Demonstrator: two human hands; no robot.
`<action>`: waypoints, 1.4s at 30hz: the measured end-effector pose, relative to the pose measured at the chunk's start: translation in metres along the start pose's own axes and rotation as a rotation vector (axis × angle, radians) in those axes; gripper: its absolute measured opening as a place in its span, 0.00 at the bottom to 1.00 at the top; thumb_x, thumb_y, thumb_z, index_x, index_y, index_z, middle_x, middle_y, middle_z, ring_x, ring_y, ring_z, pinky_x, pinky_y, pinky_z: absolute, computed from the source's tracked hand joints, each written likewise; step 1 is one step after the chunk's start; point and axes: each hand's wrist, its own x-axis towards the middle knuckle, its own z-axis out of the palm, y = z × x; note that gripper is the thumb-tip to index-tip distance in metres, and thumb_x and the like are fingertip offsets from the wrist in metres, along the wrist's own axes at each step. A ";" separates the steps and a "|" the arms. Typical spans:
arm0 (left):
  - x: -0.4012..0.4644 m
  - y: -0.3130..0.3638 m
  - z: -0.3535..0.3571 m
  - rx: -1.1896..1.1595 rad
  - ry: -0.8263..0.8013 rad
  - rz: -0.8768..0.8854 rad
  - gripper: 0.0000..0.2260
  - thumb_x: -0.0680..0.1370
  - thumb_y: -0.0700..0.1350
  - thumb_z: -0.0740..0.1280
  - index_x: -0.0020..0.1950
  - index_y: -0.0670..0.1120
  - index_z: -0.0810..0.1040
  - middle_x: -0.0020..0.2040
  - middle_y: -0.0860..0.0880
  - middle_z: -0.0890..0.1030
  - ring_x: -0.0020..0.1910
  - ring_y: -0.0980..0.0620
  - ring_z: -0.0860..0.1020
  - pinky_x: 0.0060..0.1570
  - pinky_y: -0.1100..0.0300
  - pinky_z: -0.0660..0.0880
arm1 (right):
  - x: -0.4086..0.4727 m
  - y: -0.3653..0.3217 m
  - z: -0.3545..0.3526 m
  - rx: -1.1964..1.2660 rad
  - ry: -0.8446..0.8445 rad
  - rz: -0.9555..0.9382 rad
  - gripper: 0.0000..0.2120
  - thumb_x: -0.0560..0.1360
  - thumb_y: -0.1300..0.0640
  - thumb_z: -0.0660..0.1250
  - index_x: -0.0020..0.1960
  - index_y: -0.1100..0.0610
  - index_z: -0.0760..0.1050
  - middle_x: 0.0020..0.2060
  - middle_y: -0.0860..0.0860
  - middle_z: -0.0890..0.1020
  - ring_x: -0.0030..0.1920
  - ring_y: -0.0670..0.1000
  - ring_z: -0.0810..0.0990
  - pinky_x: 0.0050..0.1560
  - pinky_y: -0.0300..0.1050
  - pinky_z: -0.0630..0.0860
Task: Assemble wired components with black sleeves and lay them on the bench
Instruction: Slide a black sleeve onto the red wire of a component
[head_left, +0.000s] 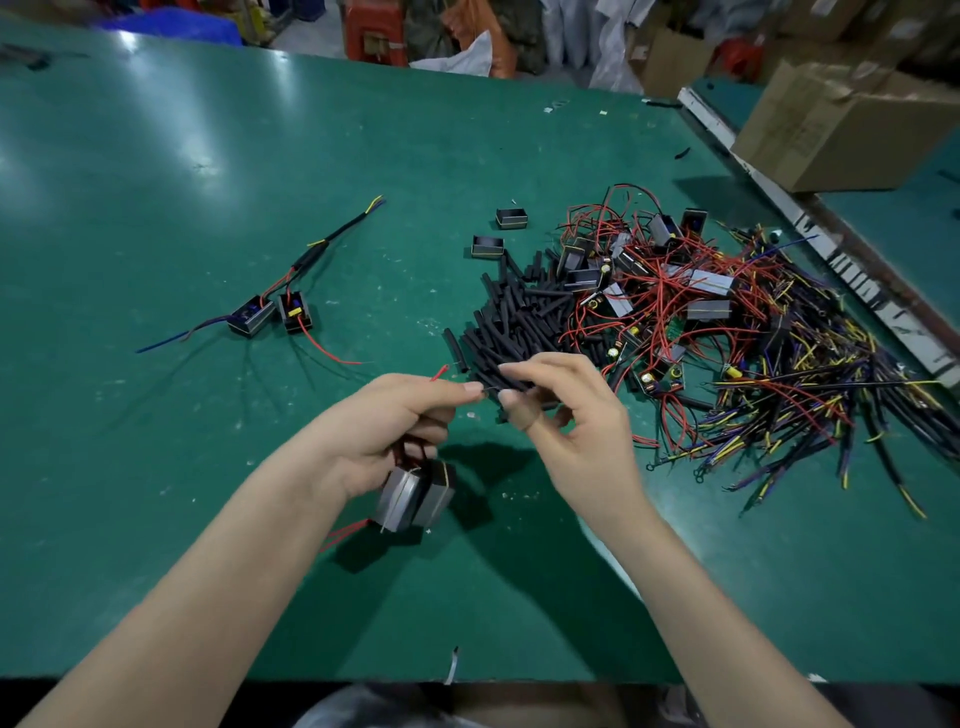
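Green bench (156, 467) holds just one finished sleeved pair (275, 312) far left; the left hand (384, 431) pinches a wire of two small boxed components (415, 499), the right hand (566, 410) pinches a black sleeve (511, 385), with big heaps (675, 322) remaining.

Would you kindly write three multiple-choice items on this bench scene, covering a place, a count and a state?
1. Where does the finished assembly lie on the bench?
A. left of the hands
B. on the cardboard box
C. under the sleeve pile

2. How many empty black cases sit apart beyond the sleeve pile?
A. five
B. two
C. none

3. What is the right hand doing?
A. lying flat
B. pinching a black sleeve
C. holding scissors

Answers: A, it lies far left; B, two stand alone; C is wrong, B, fingertips pinch the sleeve.
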 end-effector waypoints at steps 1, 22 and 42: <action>0.000 -0.001 0.000 -0.053 -0.045 -0.046 0.11 0.69 0.44 0.70 0.38 0.51 0.67 0.24 0.57 0.56 0.21 0.61 0.54 0.24 0.67 0.49 | 0.000 0.002 0.002 -0.037 0.009 -0.061 0.07 0.75 0.62 0.69 0.52 0.60 0.81 0.48 0.51 0.77 0.45 0.46 0.78 0.46 0.34 0.71; -0.013 -0.011 -0.002 0.785 0.361 0.569 0.05 0.75 0.46 0.70 0.39 0.52 0.79 0.36 0.55 0.80 0.34 0.60 0.75 0.37 0.68 0.69 | 0.014 -0.018 0.014 0.540 -0.336 0.982 0.11 0.78 0.52 0.64 0.38 0.52 0.78 0.30 0.45 0.76 0.28 0.43 0.75 0.30 0.36 0.66; -0.013 -0.013 0.002 0.870 0.376 0.703 0.05 0.75 0.44 0.70 0.41 0.53 0.79 0.34 0.62 0.78 0.38 0.64 0.76 0.38 0.74 0.68 | 0.021 -0.021 0.009 0.793 -0.398 1.209 0.13 0.76 0.54 0.62 0.33 0.51 0.75 0.27 0.44 0.74 0.29 0.44 0.76 0.27 0.36 0.64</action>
